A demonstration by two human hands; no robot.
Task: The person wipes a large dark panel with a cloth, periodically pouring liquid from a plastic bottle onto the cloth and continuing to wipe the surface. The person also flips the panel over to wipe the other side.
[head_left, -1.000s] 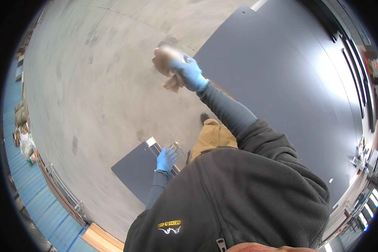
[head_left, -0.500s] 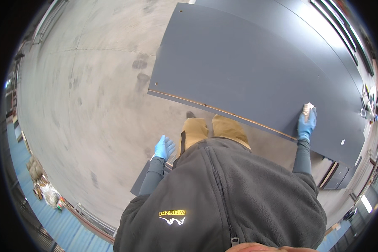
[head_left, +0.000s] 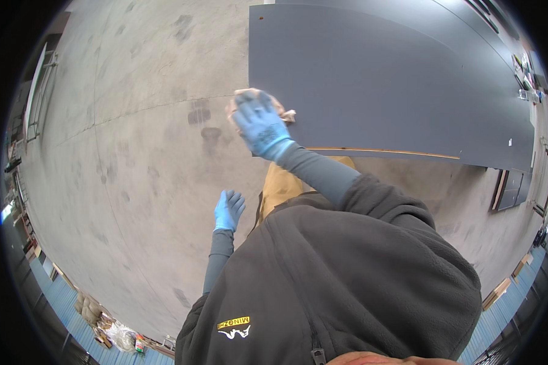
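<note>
A large flat dark grey panel [head_left: 377,91] lies in front of me and stretches off to the right, with a thin wood-coloured strip along its near edge. My right hand [head_left: 263,129], in a blue glove, reaches across my body to the panel's near left corner. It is closed on a crumpled beige cloth [head_left: 289,115], which pokes out on both sides of the fingers. The hand hides that corner, so whether the cloth touches the panel there cannot be told. At my left side, my gloved left hand [head_left: 229,210] hangs over the floor, open and holding nothing.
Stained concrete floor [head_left: 146,164] spreads out on the left. A smaller dark panel piece [head_left: 510,190] is below the big panel's right end. Small items [head_left: 526,85] are at the far right. Bundled goods and plastic wrap [head_left: 120,336] sit by the blue wall at lower left.
My right hand has swept from the panel's right part leftward to its left end, still with the cloth. The view has shifted and turned somewhat. My left hand remains empty at my side.
</note>
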